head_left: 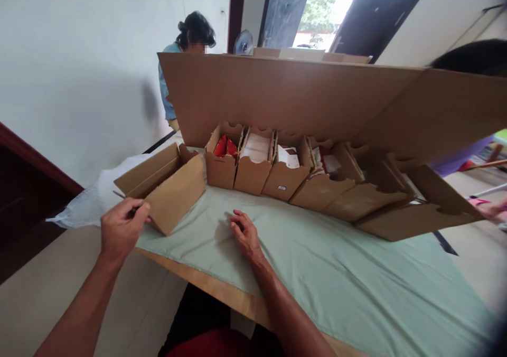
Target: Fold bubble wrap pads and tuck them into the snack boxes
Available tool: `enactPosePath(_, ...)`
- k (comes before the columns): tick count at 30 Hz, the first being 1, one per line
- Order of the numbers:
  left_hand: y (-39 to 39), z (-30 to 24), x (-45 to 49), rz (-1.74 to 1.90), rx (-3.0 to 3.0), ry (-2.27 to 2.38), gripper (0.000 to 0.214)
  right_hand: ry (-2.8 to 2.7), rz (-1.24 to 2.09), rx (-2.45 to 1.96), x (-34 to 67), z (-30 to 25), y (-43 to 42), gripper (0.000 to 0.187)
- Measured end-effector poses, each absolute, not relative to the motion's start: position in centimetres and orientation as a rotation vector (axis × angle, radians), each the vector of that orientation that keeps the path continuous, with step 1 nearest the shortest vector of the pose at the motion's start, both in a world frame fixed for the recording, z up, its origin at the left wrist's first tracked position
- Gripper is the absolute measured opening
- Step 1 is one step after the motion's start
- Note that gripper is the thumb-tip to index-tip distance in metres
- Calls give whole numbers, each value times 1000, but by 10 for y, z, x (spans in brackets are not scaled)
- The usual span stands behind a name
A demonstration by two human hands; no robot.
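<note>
My left hand (122,226) grips the near end of an open cardboard box (178,196) at the left of the table, its thumb over the edge. A thin dark strip sticks out past these fingers; I cannot tell whether it is part of the box. The box stands at an angle, with its inside mostly in shadow. My right hand (246,235) hovers over or rests on the pale green cloth (317,262), holding nothing, fingers apart and slightly bent. Beyond it stands a row of several cardboard bins, among them one with red packets (225,147) and one with white items (256,148).
A tall cardboard panel (297,98) rises behind the bins. White plastic sheeting (99,193) lies left of the box. The wooden table edge (206,280) runs close to me. Behind the panel is a person in a blue top (163,90); another person's head (473,56) shows at right.
</note>
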State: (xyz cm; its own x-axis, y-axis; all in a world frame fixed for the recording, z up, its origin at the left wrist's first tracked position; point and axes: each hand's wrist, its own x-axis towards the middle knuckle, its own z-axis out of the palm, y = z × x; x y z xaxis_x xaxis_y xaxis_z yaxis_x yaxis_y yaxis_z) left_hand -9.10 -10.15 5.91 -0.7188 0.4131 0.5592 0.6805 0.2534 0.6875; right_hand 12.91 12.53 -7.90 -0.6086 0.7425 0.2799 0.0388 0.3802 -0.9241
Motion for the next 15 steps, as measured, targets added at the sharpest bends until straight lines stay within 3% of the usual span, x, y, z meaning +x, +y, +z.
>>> enactPosePath(4, -161, 65, -84, -1297, -1356, -2189, 18, -1885, 1330, -711, 123, -73, 125, 31)
enactPosePath(6, -181, 62, -89, -1413, -1302, -2152, 8, -1896, 1353, -692, 117, -64, 124, 40)
enactPosePath(7, -188, 57, -92, -1518, -1211, -2128, 12, -1919, 1369, -668, 112, -58, 124, 48)
enactPosePath(10, -199, 30, -95, -1837, -910, -2039, 80, -2073, 1446, -560, 94, -34, 122, 77)
enactPosePath(11, -199, 18, -92, -1911, -873, -2064, 93, -2144, 1481, -507, 88, -26, 121, 85)
enactPosePath(13, -195, -4, -81, -1970, -834, -2241, 95, -2262, 1541, -373, 76, -12, 114, 92)
enactPosePath(15, -187, -18, -67, -1929, -800, -2479, 79, -2308, 1549, -256, 71, -4, 104, 86)
